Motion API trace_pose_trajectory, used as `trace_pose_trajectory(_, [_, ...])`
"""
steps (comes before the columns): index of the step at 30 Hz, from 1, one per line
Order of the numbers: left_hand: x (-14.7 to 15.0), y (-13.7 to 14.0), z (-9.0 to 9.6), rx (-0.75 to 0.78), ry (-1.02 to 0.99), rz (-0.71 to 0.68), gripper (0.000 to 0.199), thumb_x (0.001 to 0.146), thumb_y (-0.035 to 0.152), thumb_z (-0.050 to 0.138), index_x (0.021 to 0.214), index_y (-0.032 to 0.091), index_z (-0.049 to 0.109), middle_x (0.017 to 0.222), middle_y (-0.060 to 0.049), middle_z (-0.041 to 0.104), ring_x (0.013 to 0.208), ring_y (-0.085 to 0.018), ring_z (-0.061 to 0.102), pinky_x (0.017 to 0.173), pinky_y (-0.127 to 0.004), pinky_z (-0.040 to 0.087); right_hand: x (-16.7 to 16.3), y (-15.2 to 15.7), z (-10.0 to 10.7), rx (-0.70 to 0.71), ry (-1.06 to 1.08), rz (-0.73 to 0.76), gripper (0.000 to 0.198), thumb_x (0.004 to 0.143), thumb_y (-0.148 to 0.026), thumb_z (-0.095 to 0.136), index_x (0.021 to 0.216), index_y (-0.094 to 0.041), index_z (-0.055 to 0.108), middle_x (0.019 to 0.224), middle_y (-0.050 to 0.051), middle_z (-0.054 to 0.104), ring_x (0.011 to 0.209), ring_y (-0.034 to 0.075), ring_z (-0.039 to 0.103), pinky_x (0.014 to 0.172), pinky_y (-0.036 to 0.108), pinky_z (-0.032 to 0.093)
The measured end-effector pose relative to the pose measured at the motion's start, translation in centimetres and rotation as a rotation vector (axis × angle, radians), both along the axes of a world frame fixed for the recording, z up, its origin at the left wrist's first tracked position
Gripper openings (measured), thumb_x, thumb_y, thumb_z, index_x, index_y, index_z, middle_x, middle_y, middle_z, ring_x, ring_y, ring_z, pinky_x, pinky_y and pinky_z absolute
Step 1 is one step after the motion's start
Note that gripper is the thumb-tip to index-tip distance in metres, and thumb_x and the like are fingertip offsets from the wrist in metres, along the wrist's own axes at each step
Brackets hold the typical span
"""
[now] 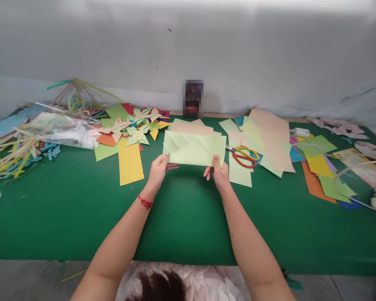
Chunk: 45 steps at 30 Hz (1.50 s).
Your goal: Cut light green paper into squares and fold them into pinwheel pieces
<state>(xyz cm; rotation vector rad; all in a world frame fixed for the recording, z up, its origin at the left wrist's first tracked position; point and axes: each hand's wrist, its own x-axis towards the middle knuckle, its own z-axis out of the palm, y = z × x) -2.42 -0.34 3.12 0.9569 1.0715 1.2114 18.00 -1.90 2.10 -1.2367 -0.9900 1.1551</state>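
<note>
Right now, you have a pale green sheet (194, 148) raised at the middle of the table (188, 221), its smooth face crossed by slanting creases that shade it in soft wedges. Your left hand (158, 169) pinches the lower left corner and your right hand (221, 170) the lower right, each thumb lying on the face; the fingers behind the paper are mostly hidden. Between your forearms, bare green runs back to the table's near edge, while peach sheets (191, 126) crowd the far side and the scissors (237, 153) lie just beyond the right edge. To the left, a gap parts it from a yellow sheet (130, 163). Its long axis runs left to right, nearly level, the creased face turned towards you.
</note>
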Motion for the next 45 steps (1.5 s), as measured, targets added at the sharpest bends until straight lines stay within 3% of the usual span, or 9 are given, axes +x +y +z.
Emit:
trace_pose_trajectory(3, [-0.7,0.1,0.3,0.065,0.058,-0.025,0.045,0.073,0.038,0.064,0.112,0.015,0.059,0.102,-0.008,0.068,0.090,-0.022,0.065,0.077,-0.036,0.054,0.8,0.1,0.4,0.030,-0.042,-0.033,0.038,0.080,-0.054,0.052,0.084,-0.017,0.053,0.038,-0.005,0.053,0.028,0.009,0.043,0.031,0.020,0.034])
trace_pose_trajectory(7, [-1.3,0.2,0.7,0.075,0.075,-0.080,0.047,0.072,0.035,0.067,0.113,0.014,0.060,0.103,-0.010,0.068,0.090,-0.022,0.064,0.080,-0.034,0.052,2.0,0.0,0.8,0.033,-0.051,0.055,0.035,0.078,-0.053,0.055,0.072,-0.018,0.052,0.036,-0.005,0.050,0.029,0.009,0.042,0.032,0.020,0.033])
trace_pose_trajectory(16, [-1.2,0.0,0.8,0.067,0.051,0.043,0.042,0.071,0.040,0.067,0.104,0.014,0.065,0.099,-0.009,0.069,0.082,-0.021,0.065,0.075,-0.033,0.053,2.3,0.1,0.4,0.017,-0.026,0.215,0.035,0.077,-0.053,0.055,0.073,-0.018,0.053,0.035,-0.005,0.050,0.029,0.010,0.043,0.032,0.022,0.035])
trace_pose_trajectory(23, [-1.7,0.3,0.6,0.116,0.204,0.103,0.037,0.074,0.043,0.062,0.100,0.017,0.067,0.087,-0.005,0.070,0.074,-0.017,0.062,0.063,-0.026,0.050,3.7,0.4,0.4,0.051,-0.144,0.128,0.028,0.074,-0.045,0.062,0.077,-0.017,0.062,0.058,-0.003,0.060,0.046,0.010,0.052,0.042,0.022,0.042])
trace_pose_trajectory(28, [-1.6,0.1,0.8,0.096,0.282,0.008,0.031,0.075,0.041,0.061,0.093,0.018,0.069,0.078,-0.002,0.068,0.068,-0.016,0.059,0.058,-0.025,0.047,4.6,0.3,0.6,0.054,-0.163,0.081,0.025,0.074,-0.041,0.063,0.085,-0.019,0.066,0.081,0.000,0.066,0.072,0.014,0.060,0.060,0.024,0.049])
trace_pose_trajectory(32, [-1.3,0.1,0.6,0.088,0.304,-0.003,0.027,0.072,0.042,0.064,0.080,0.017,0.069,0.068,-0.001,0.065,0.062,-0.015,0.056,0.055,-0.025,0.044,4.5,0.4,0.3,-0.048,-0.118,0.125,0.036,0.072,-0.044,0.064,0.099,-0.020,0.067,0.085,0.003,0.069,0.074,0.017,0.063,0.060,0.027,0.051])
trace_pose_trajectory(35, [-1.4,0.3,0.3,0.078,0.316,0.030,0.026,0.072,0.042,0.063,0.076,0.017,0.068,0.064,0.000,0.062,0.058,-0.015,0.054,0.051,-0.024,0.040,4.5,0.4,0.0,-0.035,-0.143,0.139,0.036,0.073,-0.043,0.063,0.101,-0.020,0.068,0.085,0.003,0.070,0.073,0.016,0.062,0.057,0.025,0.049])
trace_pose_trajectory(40, [-1.4,0.5,0.2,0.045,0.301,0.043,0.026,0.072,0.042,0.063,0.078,0.018,0.067,0.063,0.000,0.062,0.062,-0.016,0.057,0.052,-0.024,0.042,4.7,0.7,-0.3,0.055,-0.234,0.116,0.028,0.074,-0.039,0.062,0.095,-0.022,0.070,0.096,0.003,0.069,0.081,0.015,0.061,0.063,0.025,0.049])
trace_pose_trajectory(45, [-1.4,0.1,0.6,-0.003,0.267,-0.057,0.035,0.073,0.046,0.062,0.091,0.017,0.067,0.069,-0.003,0.065,0.057,-0.016,0.058,0.046,-0.023,0.041,4.9,0.8,-0.5,0.067,-0.269,0.110,0.024,0.076,-0.037,0.061,0.092,-0.023,0.071,0.095,0.001,0.069,0.081,0.014,0.060,0.069,0.026,0.048])
